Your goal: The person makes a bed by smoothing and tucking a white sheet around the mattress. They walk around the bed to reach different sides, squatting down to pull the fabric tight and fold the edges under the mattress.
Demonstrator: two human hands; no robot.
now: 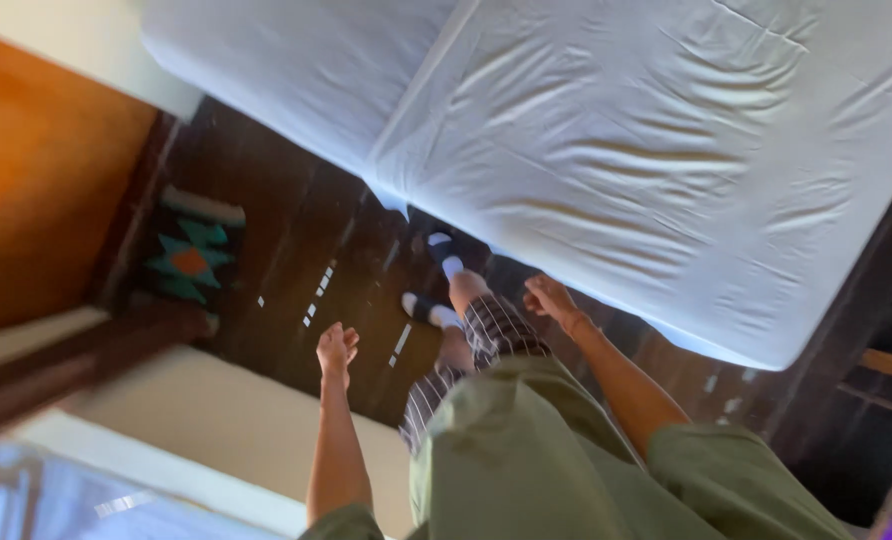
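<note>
Mattress (616, 150) under one white, wrinkled fitted sheet fills the upper right of the tilted head view, its near corner hanging over the dark wooden floor (296, 250) just above the person's feet. Two hands show, both bare and both holding nothing. The left hand (336, 348) hangs over the floor, well apart from the bed, fingers loosely curled and a little spread. The right hand (550, 298) is raised just beside the mattress's lower edge, fingers half bent and parted; whether it touches the sheet cannot be told, since the edge there is blurred. Two feet in dark socks with pale bands (444, 255) stand on the floor by the corner. One pair of striped shorts (486, 340) and one green shirt (526, 450) are seen from above; the shirt hides most of the legs and is cut off by the bottom edge. One small rug with teal and orange shapes (191, 262) lies near an orange wooden panel (36, 180) at the left. The far end of the mattress runs out of view, and the whole picture is smeared by motion.
</note>
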